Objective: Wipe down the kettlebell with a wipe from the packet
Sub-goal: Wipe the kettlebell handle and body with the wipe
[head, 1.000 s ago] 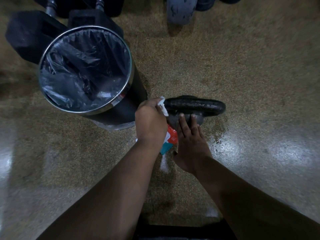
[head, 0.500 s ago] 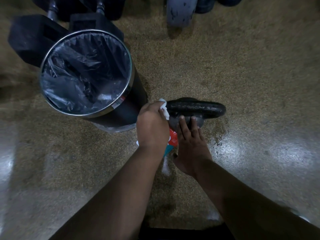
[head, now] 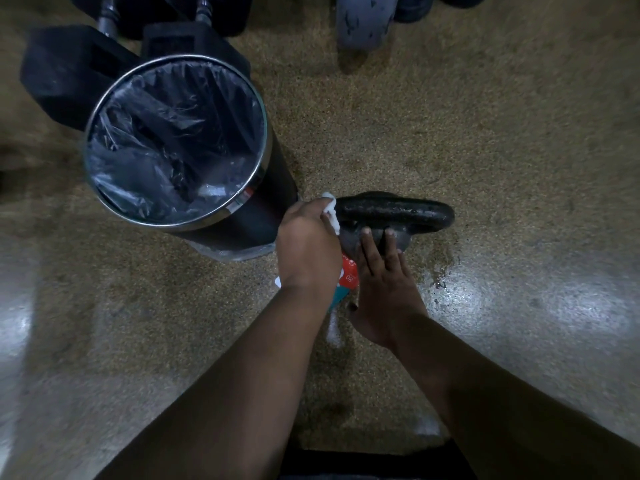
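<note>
A black kettlebell [head: 398, 213] stands on the speckled floor at the centre, its thick handle running left to right. My left hand [head: 306, 251] is closed around a white wipe [head: 330, 214] and presses it against the left end of the handle. My right hand [head: 384, 289] rests flat on the near side of the kettlebell's body, fingers spread and pointing away from me. A red and teal wipe packet [head: 346, 280] lies on the floor between my two hands, mostly hidden by them.
A round bin [head: 258, 140] with a chrome rim and a black liner stands just left of the kettlebell. Black dumbbells [head: 69, 74] lie behind it. A grey weight [head: 365, 19] sits at the top edge. A wet patch [head: 441, 271] marks the floor at right.
My left hand has shifted only slightly along the left end of the handle with the wipe. The right hand stays on the kettlebell's body.
</note>
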`<state>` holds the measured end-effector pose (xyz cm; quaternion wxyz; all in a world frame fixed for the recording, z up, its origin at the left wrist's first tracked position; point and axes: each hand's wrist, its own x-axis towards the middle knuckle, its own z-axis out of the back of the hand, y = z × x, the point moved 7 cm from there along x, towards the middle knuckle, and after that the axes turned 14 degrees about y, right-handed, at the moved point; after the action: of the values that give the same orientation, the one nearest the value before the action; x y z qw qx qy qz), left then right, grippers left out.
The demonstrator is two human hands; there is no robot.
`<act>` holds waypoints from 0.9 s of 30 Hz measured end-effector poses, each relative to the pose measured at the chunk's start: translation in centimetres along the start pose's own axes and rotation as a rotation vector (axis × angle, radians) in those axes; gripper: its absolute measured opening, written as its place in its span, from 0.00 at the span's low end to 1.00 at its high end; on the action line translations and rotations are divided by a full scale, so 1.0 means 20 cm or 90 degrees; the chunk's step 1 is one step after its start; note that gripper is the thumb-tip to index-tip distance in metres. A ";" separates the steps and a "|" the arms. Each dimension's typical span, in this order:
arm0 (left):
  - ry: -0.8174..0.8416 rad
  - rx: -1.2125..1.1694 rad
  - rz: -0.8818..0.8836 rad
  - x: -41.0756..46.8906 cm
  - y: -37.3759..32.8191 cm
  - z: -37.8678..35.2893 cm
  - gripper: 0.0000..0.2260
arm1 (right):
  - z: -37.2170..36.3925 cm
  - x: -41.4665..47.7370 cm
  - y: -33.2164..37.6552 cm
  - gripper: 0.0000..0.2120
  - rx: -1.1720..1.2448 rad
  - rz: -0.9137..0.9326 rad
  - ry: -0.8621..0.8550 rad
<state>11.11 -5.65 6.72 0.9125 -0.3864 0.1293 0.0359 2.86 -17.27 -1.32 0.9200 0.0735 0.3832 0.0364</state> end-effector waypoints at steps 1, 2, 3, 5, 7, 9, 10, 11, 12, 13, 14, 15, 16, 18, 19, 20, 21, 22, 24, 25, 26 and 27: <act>0.007 -0.014 0.015 0.01 0.01 0.00 0.14 | 0.00 0.00 0.00 0.48 0.001 0.001 -0.001; 0.013 -0.026 0.031 0.02 0.03 0.00 0.14 | 0.00 0.00 0.00 0.48 0.001 0.001 -0.002; 0.016 -0.031 0.043 0.02 0.03 0.00 0.14 | 0.01 0.00 0.01 0.48 0.001 0.003 -0.004; 0.007 -0.015 0.038 0.00 0.02 0.01 0.14 | 0.01 -0.01 0.01 0.48 0.001 0.005 -0.010; -0.005 0.007 0.011 -0.02 0.00 0.01 0.13 | 0.01 -0.01 0.01 0.48 0.002 0.006 -0.009; -0.003 -0.004 0.009 0.00 -0.01 0.00 0.14 | 0.01 -0.01 0.01 0.48 0.006 0.009 -0.007; 0.004 -0.016 0.019 0.01 0.00 0.00 0.14 | 0.00 -0.01 0.00 0.49 0.007 0.009 -0.007; 0.012 -0.030 0.035 0.02 0.02 0.00 0.14 | 0.00 -0.01 0.00 0.49 0.008 0.008 -0.008; 0.022 -0.043 0.051 0.03 0.03 0.00 0.15 | 0.00 -0.01 0.00 0.49 0.007 0.006 -0.008; 0.030 -0.053 0.064 0.04 0.05 -0.01 0.15 | 0.00 0.00 0.00 0.49 0.004 0.005 -0.006; 0.034 -0.060 0.069 0.04 0.05 -0.01 0.15 | 0.00 0.00 0.00 0.49 0.002 0.005 -0.004; 0.035 -0.062 0.064 0.03 0.05 0.00 0.14 | 0.00 0.00 0.01 0.49 -0.001 0.005 -0.004; 0.033 -0.062 0.052 0.02 0.03 0.00 0.14 | 0.00 0.00 0.01 0.48 -0.003 0.004 -0.003; 0.027 -0.052 0.025 -0.01 -0.01 0.00 0.13 | 0.00 0.00 0.00 0.49 -0.005 0.002 -0.002; 0.023 -0.039 0.013 -0.01 -0.02 0.01 0.13 | -0.01 0.00 0.00 0.49 -0.006 0.002 -0.003; 0.022 -0.025 0.004 -0.01 -0.03 0.01 0.13 | 0.00 0.00 0.00 0.49 -0.006 0.001 -0.005; 0.022 -0.016 0.000 0.01 -0.03 0.01 0.13 | -0.01 0.00 0.00 0.49 -0.006 0.001 -0.005; 0.024 -0.008 -0.002 0.02 -0.03 0.02 0.13 | -0.01 0.00 0.00 0.49 -0.005 0.002 -0.004; 0.025 0.004 0.009 0.04 -0.01 0.02 0.14 | -0.01 0.00 0.00 0.49 -0.003 0.004 -0.004; 0.026 0.003 0.014 0.04 -0.01 0.02 0.14 | -0.01 0.00 0.01 0.49 -0.003 0.004 -0.004; 0.027 -0.001 0.014 0.03 -0.01 0.02 0.13 | -0.01 0.00 0.01 0.49 -0.002 0.004 -0.003; 0.028 0.001 0.009 0.01 -0.02 0.02 0.13 | -0.01 0.01 0.00 0.49 -0.001 0.004 -0.003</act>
<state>11.47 -5.66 7.16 0.9096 -0.3853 0.1518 0.0340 2.80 -17.14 -1.50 0.9209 0.0740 0.3807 0.0393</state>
